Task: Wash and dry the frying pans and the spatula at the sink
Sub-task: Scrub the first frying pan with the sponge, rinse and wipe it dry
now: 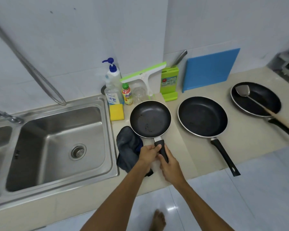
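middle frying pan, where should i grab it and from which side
Grip the middle frying pan by its long black handle, coming from the near side. The handle slants toward the person and its end overhangs the counter, so fingers can likely wrap under it. The right hand is nearer, though it and the left hand now grip the handle of the small pan.

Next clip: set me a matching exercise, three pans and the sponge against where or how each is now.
1 small pan
2 middle pan
3 right pan
4 sponge

A holds the spatula
B beside the sink
C handle gripped by left hand and right hand
D empty, untouched

Pairs: 1-C, 2-D, 3-A, 4-B
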